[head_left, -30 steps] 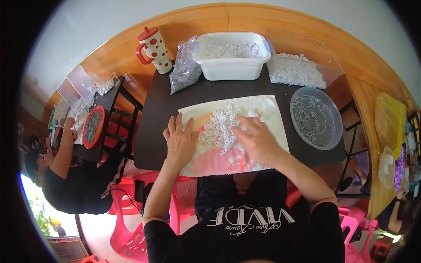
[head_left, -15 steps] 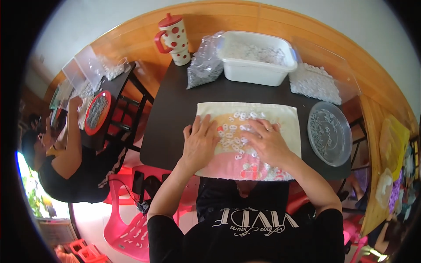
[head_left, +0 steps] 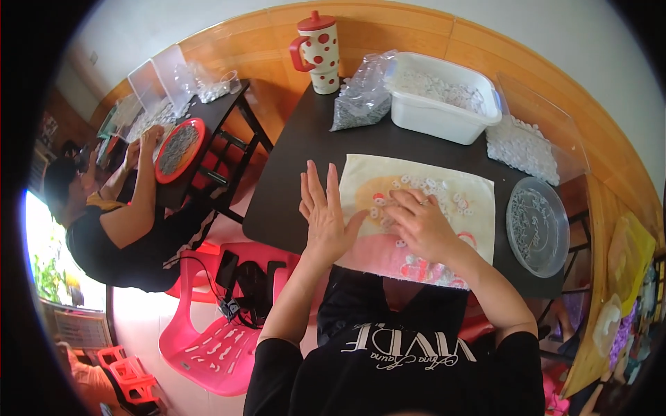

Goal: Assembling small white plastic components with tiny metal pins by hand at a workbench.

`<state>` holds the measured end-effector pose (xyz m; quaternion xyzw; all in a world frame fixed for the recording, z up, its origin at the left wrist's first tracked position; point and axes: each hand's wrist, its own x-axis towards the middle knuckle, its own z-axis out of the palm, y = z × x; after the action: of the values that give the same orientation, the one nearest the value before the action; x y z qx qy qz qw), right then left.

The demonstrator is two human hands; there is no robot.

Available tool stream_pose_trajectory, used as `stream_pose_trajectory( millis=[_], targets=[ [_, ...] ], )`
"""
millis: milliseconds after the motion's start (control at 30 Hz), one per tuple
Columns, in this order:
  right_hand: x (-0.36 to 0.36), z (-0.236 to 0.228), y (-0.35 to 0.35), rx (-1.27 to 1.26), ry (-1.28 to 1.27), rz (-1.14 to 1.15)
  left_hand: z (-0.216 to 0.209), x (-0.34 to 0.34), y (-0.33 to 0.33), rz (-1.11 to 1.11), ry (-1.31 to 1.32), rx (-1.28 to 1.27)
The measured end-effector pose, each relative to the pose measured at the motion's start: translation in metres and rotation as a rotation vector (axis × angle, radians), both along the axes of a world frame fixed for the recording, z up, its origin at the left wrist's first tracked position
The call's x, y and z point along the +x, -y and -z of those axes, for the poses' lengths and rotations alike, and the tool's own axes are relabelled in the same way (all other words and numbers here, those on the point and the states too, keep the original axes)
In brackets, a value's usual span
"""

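A cream, yellow and pink printed cloth (head_left: 361, 166) lies on the dark table before me. Small white plastic pieces with holes (head_left: 431, 186) are scattered over its middle and right side. My left hand (head_left: 323, 218) is raised at the cloth's left edge, palm showing, fingers stretched out and thumb apart, with nothing in it. Spread over the pieces, my right hand (head_left: 423, 225) has its fingers bent down among them and seems to grip nothing. Its palm and the pieces beneath it are hidden.
Behind the cloth stand a spotted tumbler (head_left: 321, 59), a bag of grey bits (head_left: 361, 104), a white tub (head_left: 440, 119) and a bag of white pieces (head_left: 520, 151). A round clear dish (head_left: 540, 232) sits right. Another person (head_left: 114, 229) works at the left table beside a red plate (head_left: 200, 142).
My left hand has lifted off the cloth and opened upward. My right hand stays over the pieces, which lie more to the right now. The whole view has shifted and tilted.
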<state>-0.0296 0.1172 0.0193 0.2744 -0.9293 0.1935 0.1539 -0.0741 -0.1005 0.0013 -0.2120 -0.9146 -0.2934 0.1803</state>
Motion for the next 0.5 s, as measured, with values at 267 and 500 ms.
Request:
stream_pose_trajectory(
  millis=[267,500],
  targets=[
    [-0.009,0.016,-0.013,-0.250,-0.274,0.071,0.006,-0.005,0.006,0.007,0.034,0.213],
    [-0.012,0.021,-0.034,-0.340,-0.405,0.145,0.014,-0.006,0.005,-0.013,-0.053,0.298]
  ],
)
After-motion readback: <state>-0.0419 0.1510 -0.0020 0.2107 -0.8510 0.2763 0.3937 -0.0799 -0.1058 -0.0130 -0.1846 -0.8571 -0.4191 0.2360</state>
